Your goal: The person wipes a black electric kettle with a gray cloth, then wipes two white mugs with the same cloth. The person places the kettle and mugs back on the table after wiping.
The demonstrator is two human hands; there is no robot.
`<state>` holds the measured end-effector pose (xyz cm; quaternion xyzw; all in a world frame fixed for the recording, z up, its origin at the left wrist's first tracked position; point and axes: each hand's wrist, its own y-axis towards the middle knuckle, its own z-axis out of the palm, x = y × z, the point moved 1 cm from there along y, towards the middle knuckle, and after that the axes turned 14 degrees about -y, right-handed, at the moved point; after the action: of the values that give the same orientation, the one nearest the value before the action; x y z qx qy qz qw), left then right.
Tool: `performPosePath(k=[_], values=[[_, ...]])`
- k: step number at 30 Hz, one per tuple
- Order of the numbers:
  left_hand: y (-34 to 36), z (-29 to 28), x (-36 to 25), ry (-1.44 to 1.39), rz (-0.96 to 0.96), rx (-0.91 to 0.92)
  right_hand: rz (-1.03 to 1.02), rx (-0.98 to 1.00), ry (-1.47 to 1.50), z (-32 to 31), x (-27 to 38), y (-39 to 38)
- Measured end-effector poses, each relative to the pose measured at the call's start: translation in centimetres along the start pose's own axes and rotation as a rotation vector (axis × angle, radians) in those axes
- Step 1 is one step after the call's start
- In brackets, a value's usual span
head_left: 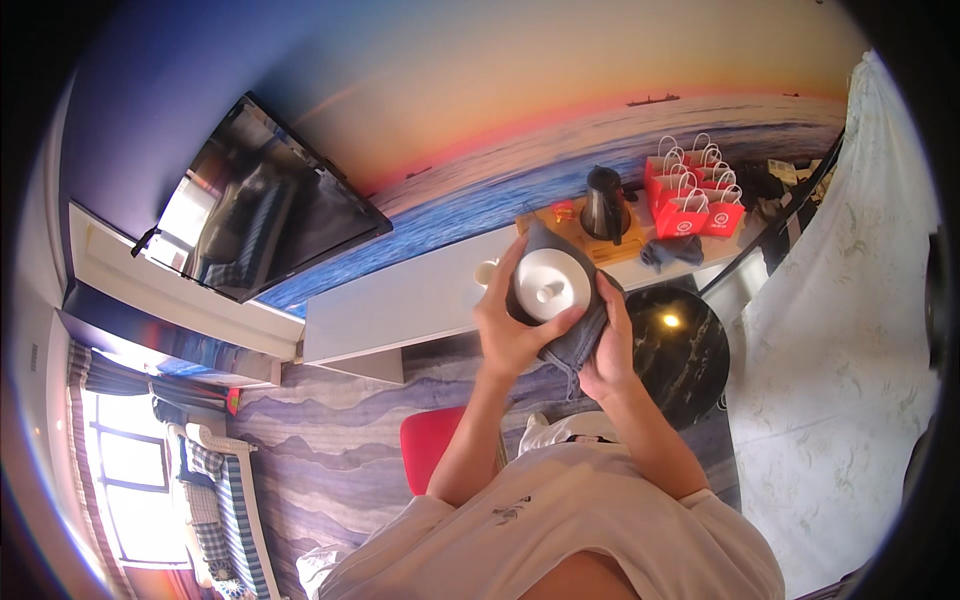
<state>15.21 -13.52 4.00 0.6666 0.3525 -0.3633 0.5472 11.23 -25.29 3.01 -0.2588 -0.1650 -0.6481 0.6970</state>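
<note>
In front of my body I hold up a round white lidded cup (552,280) with a small knob in the middle of its lid. A dark grey cloth (578,352) is wrapped round its sides and hangs below it. My left hand (508,330) is closed about the left side, its thumb lying along the lower rim. From the right, my right hand (610,350) grips the cloth against the cup. The cup's underside is hidden. Just left of my left fingers, a small white cup (486,273) stands on the long white counter (400,305).
A black kettle (604,205) stands on a wooden tray (560,222). Beside it are several red paper bags (690,195) and a crumpled dark cloth (670,253). A round black table (685,350) is at my right, a red chair (430,445) below left, a white curtain (830,350) far right.
</note>
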Motion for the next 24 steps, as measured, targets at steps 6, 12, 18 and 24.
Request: performPosePath(k=[6,12,18,24], values=[[-1.2,-0.8,1.2,-0.083,0.006,-0.512,0.059,0.06,0.018,0.4,-0.7,-0.3],[-0.6,-2.8,-2.0,0.183,0.245,0.286,0.011,-0.02,-0.186,-0.1,-5.1,0.6],[-0.3,-4.5,-1.8,-0.055,0.167,0.183,-0.028,0.183,-0.28,2.5,-7.5,0.2],[1.3,-8.5,-1.6,-0.141,0.131,-0.039,-0.121,0.269,-0.45,6.9,-11.0,-0.9]])
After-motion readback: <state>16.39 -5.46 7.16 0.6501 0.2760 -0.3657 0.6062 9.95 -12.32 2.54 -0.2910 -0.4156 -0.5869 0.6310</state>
